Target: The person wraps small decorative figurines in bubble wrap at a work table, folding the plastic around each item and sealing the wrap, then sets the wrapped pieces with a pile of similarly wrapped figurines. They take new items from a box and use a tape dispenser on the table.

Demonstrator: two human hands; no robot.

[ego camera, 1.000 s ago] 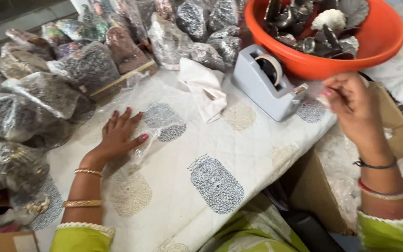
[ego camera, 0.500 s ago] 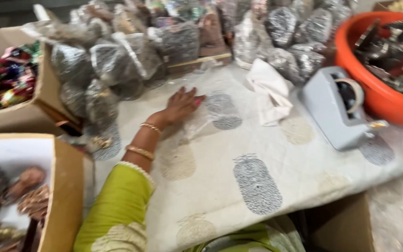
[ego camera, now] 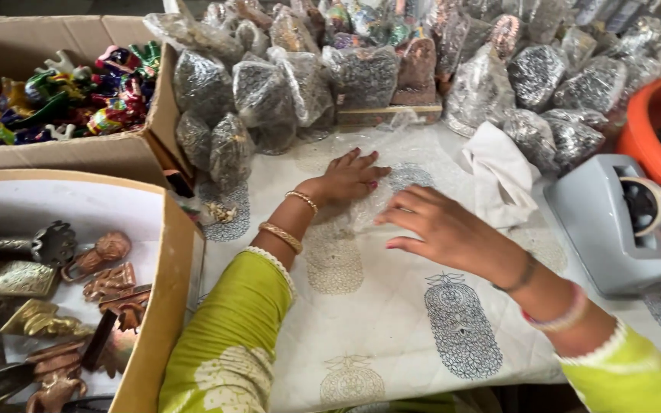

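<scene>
A clear plastic bag (ego camera: 380,164) lies flat on the white printed cloth (ego camera: 392,321), hard to make out against it, its far end near the wooden block under the packed pieces. The left hand (ego camera: 348,177) rests palm down on the bag, fingers spread, gripping nothing. The right hand (ego camera: 441,226) is just beside it, fingers stretched out flat toward the bag's near edge and also gripping nothing; whether its fingertips touch the plastic cannot be told. Two bangles show on the left wrist, and a dark band and a pink one on the right.

Beyond the hands, a crumpled white cloth (ego camera: 499,172) lies on the table, and one grey tape dispenser (ego camera: 621,226) stands to its right, touching an orange tub (ego camera: 652,145) that is cut off by the frame, its contents dark and unclear. Along the far edge sit well over a dozen small clear bags of wrapped dark figures (ego camera: 269,92); overlap and glare prevent an exact count.

To the left are two cardboard boxes: the far box (ego camera: 78,149) holds bright painted figures, tangled and uncountable, and the near box (ego camera: 158,306), lined in white, holds brass and copper-coloured metal figures (ego camera: 101,264), about ten visible, several cut off at the frame edge
</scene>
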